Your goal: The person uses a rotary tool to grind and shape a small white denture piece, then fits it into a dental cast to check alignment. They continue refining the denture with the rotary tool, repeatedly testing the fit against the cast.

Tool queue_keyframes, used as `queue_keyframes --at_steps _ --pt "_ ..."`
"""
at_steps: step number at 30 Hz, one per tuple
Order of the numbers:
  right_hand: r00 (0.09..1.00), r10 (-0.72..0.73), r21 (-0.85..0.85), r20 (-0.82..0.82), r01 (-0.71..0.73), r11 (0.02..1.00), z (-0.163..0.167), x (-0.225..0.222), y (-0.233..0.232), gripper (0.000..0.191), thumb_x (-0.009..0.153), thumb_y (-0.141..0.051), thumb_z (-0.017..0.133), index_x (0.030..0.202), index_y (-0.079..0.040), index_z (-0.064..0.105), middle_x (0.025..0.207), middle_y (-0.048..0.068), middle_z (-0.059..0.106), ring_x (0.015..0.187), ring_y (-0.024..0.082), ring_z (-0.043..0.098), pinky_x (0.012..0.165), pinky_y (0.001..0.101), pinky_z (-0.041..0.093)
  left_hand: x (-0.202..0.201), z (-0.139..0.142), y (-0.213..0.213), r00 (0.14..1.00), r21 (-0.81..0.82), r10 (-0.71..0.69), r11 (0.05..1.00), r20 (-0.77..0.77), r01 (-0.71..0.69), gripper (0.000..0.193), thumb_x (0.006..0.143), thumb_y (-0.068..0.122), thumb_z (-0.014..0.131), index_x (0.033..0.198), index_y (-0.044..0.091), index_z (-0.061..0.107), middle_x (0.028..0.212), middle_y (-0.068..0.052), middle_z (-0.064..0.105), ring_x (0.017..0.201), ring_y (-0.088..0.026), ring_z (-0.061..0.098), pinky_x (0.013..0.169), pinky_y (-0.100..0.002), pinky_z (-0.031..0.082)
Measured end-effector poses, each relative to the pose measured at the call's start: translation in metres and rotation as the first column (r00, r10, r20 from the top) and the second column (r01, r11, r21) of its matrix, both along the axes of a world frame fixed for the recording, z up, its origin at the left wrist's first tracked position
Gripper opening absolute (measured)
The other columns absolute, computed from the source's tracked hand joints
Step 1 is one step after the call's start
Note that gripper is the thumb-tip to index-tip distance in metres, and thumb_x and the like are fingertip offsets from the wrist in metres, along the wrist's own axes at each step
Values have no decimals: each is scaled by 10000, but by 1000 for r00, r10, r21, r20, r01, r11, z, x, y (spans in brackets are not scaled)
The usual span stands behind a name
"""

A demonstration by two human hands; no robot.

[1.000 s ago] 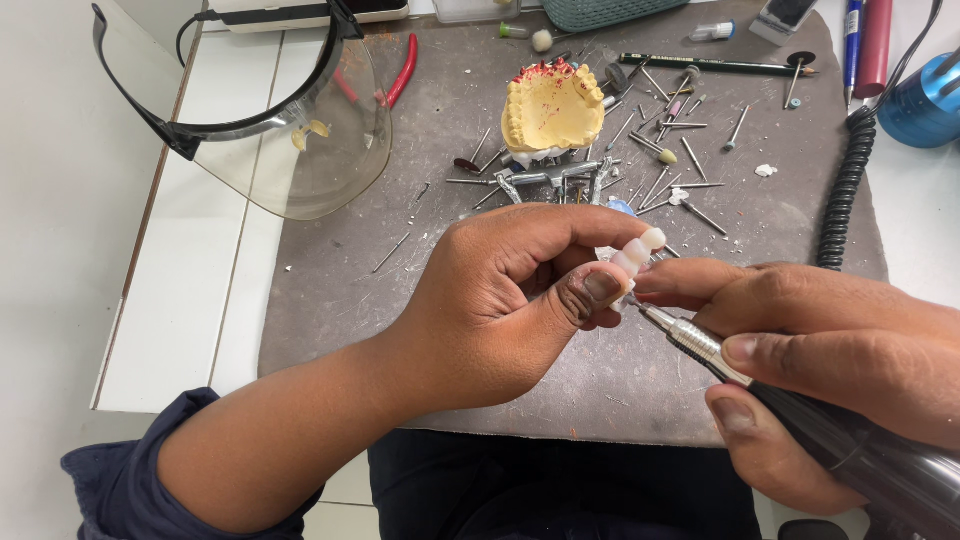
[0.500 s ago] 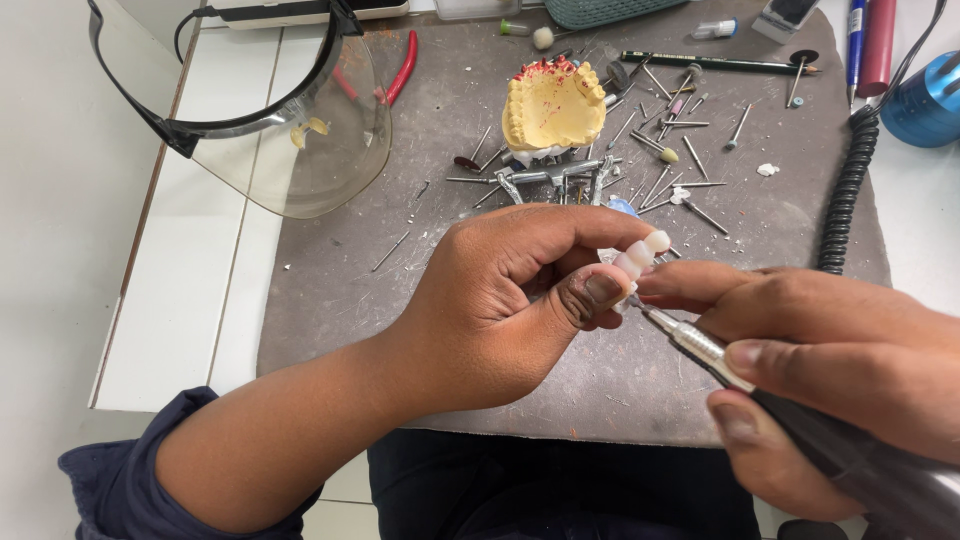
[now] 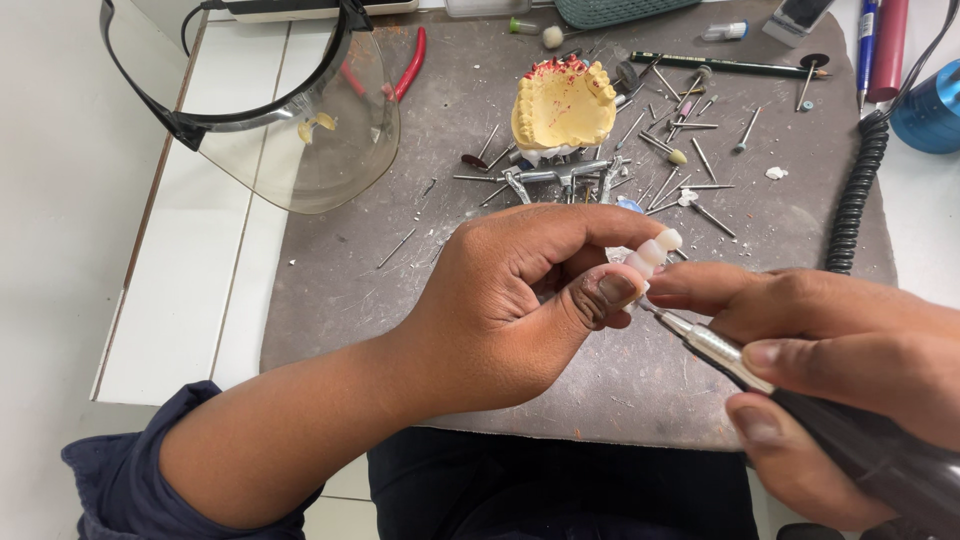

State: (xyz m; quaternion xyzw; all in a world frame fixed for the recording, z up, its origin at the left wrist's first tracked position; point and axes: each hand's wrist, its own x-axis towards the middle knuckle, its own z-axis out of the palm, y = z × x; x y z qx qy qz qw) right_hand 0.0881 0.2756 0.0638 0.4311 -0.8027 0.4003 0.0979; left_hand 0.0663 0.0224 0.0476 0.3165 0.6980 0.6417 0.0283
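My left hand (image 3: 520,300) pinches a small row of white artificial teeth (image 3: 652,252) between thumb and fingers, just above the grey work mat (image 3: 400,270). My right hand (image 3: 840,350) grips a dark rotary handpiece (image 3: 800,410) like a pen. Its metal tip meets the underside of the teeth beside my left thumb. A yellow plaster jaw model (image 3: 563,108) with red marks on its teeth sits on a metal articulator (image 3: 560,178) at the back of the mat.
Several loose burs (image 3: 680,150) lie scattered on the mat around the model. A clear face shield (image 3: 290,120) rests at the back left, red pliers (image 3: 405,65) behind it. A black coiled cord (image 3: 858,195) runs along the right, near a blue cylinder (image 3: 930,110).
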Motion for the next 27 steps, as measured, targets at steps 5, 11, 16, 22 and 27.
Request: queue_keyframes --at_steps 5,11,16,22,27 --pt "995 2 -20 -99 -4 1000 -5 -5 -4 315 891 -19 637 1144 -37 451 944 188 656 1118 450 749 835 419 628 0 0 0 1000 -3 -1 1000 17 1 297 1121 255 605 1295 20 658 983 -32 746 824 -42 735 767 -194 647" --pt "996 42 -52 -83 -47 998 -20 -6 11 293 885 -17 640 1112 -13 453 954 197 649 1086 438 753 863 436 636 -1 1 0 1000 -28 7 1000 -5 -7 302 1111 246 609 1313 29 670 1002 -33 740 809 -36 733 773 -205 650" --pt "997 34 -19 -74 -35 999 -21 -6 13 305 885 -15 656 1128 -32 472 951 193 664 1066 437 742 870 432 657 -2 1 0 999 11 -36 999 10 35 317 1125 252 604 1341 27 659 1009 -35 736 836 -37 729 812 -210 662" --pt "997 55 -112 48 -49 992 -6 -1 2 288 930 -7 561 1186 -43 435 950 164 645 1115 444 716 991 496 587 -2 0 3 996 43 -26 999 91 23 315 1119 245 600 1325 17 670 954 -43 735 809 -46 717 784 -222 652" --pt "993 118 -31 -17 -118 992 1 -6 2 294 910 -39 594 1146 -30 419 949 188 643 1113 471 729 936 483 588 -1 -2 2 999 15 0 1000 52 -1 304 1110 239 609 1315 24 672 968 -37 746 796 -39 726 774 -211 649"
